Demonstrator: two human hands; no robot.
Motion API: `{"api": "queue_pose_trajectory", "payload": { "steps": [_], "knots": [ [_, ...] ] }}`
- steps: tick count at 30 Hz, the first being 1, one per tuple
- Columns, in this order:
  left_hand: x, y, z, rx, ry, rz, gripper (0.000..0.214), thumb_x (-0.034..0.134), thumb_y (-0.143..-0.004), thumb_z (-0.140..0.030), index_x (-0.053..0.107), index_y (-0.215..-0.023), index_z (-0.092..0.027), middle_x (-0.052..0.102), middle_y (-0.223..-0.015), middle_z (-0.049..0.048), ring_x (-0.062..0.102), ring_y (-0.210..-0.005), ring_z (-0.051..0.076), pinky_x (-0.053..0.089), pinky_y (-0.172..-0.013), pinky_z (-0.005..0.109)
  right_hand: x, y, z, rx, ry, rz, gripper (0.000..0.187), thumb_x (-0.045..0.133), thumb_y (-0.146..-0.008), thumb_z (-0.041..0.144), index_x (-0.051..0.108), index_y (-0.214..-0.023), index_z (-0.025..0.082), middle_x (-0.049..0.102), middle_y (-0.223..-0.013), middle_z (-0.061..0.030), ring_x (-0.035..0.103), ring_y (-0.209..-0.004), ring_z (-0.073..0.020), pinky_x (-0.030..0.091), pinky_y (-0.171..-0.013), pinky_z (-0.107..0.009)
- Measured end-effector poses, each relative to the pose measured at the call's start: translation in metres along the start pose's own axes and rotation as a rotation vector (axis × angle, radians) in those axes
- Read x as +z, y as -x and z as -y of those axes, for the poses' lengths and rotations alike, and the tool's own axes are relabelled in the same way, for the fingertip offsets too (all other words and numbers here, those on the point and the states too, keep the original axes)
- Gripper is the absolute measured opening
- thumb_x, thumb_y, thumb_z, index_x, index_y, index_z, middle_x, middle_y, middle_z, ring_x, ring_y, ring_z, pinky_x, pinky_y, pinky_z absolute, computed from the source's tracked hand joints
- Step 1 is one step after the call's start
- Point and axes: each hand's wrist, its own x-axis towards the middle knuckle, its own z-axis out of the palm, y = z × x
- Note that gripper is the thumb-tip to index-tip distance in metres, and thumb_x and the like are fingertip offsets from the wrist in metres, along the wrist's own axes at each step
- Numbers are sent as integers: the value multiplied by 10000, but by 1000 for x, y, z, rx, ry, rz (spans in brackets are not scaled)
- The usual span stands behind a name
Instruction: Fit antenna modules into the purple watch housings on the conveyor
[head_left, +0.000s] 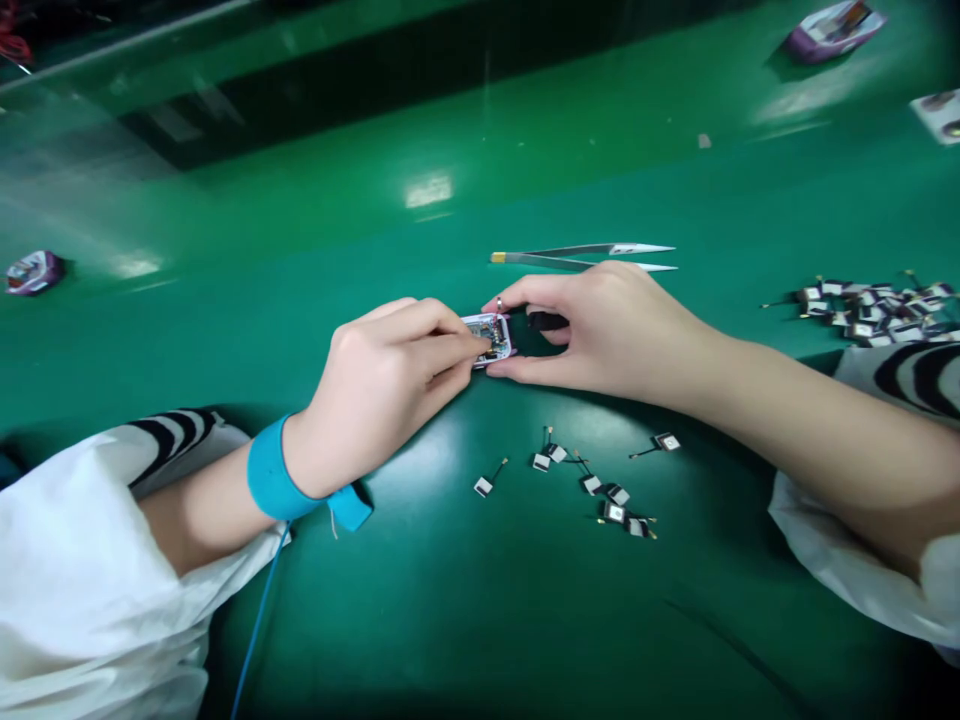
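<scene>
1. Your right hand point(607, 335) is closed around the small pink-rimmed circuit board point(491, 338), with one finger on its far rim and your thumb on its near rim. A black piece point(545, 321) shows in the gap of that hand.
2. Your left hand point(382, 385) comes in from 8 o'clock, its fingertips point(471, 342) touching the board's face. You cannot tell whether they pinch anything there, as the fingers hide that spot.
3. In the head view, with the board as the clock's centre, its long axis runs roughly 9 to 3, slightly tilted. Your right hand lies at 3 o'clock and wraps it more fully, so it is the closer of the two.
4. Steel tweezers point(585, 258) lie at 1 o'clock on the green mat point(300, 200), just beyond your right hand. Small parts with black leads point(577, 485) are scattered at 5 o'clock, and a heap of them point(874, 312) sits well apart at 3 o'clock.
5. A blue wrist strap point(274, 470) circles your left wrist.
</scene>
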Motion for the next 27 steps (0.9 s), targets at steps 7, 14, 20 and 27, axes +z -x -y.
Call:
{"api": "queue_pose_trajectory", "payload": {
  "steps": [7, 14, 20, 27],
  "knots": [
    [-1, -3, -2, -8, -62, 42, 143, 506, -815, -197, 644, -849, -217, 636, -817, -2, 576, -703, 129, 452, -613, 252, -4, 0, 6, 83, -2, 52, 330, 631, -646, 437, 631, -885, 210, 636, -645, 23, 574, -546, -145, 375, -470, -255],
    [0, -4, -3, -10, -93, 2, 123, 529, -804, -190, 648, -833, -207, 634, -786, -4, 567, -664, 123, 440, -572, 246, -6, -1, 10, 141, -11, 82, 312, 639, -644, 399, 622, -896, 215, 644, -695, 20, 605, -640, -176, 431, -539, -285],
    [-1, -4, -5, -33, -62, -1, 118, 534, -802, -187, 649, -824, -198, 641, -794, 2, 574, -674, 122, 451, -586, 245, -2, 0, 7, 107, -44, 43, 314, 643, -630, 402, 622, -882, 216, 647, -703, 26, 611, -647, -175, 468, -559, -304],
    [-1, -4, -6, -45, -68, -11, 119, 524, -807, -193, 641, -814, -213, 642, -784, -9, 572, -661, 113, 442, -557, 238, -2, -1, 7, 117, -34, 45, 322, 664, -609, 399, 625, -865, 208, 646, -689, 31, 613, -630, -170, 470, -543, -297]
  ]
}}
